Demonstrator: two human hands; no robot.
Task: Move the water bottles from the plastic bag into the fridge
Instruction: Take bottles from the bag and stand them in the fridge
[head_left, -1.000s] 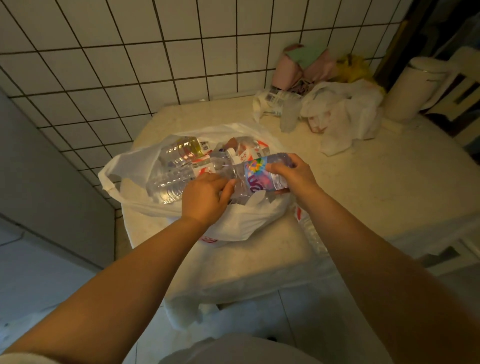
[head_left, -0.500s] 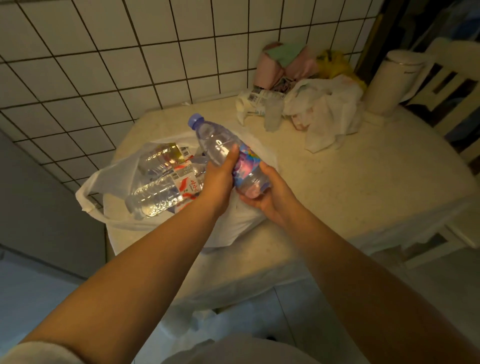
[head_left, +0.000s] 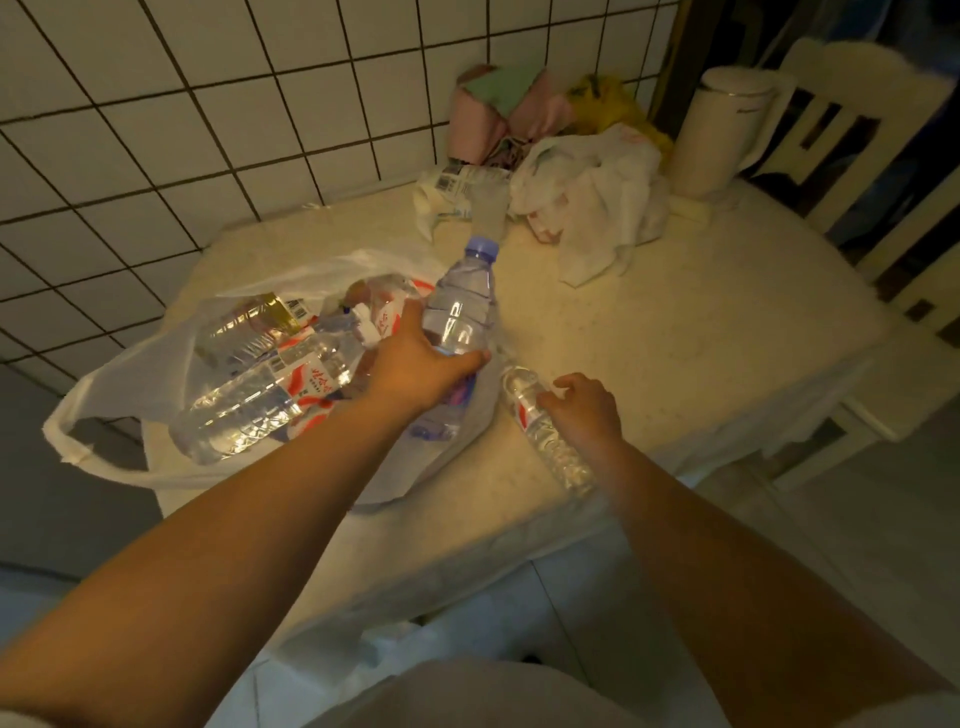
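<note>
Your left hand (head_left: 415, 371) grips a purple-capped bottle (head_left: 460, 317) around its middle, fingers wrapped round it, cap pointing up and away from you above the plastic bag (head_left: 135, 374). Left of those fingers, more bottles (head_left: 254, 400) lie on their sides inside the open bag. Your right hand (head_left: 584, 410) rests on a red-labelled bottle (head_left: 545, 431) lying on the table (head_left: 701, 332) just beside the bag; its fingers curl over the bottle, though you cannot tell if they grasp it. Beyond your fingertips sit crumpled bags (head_left: 597, 197) and a white kettle (head_left: 722, 130).
</note>
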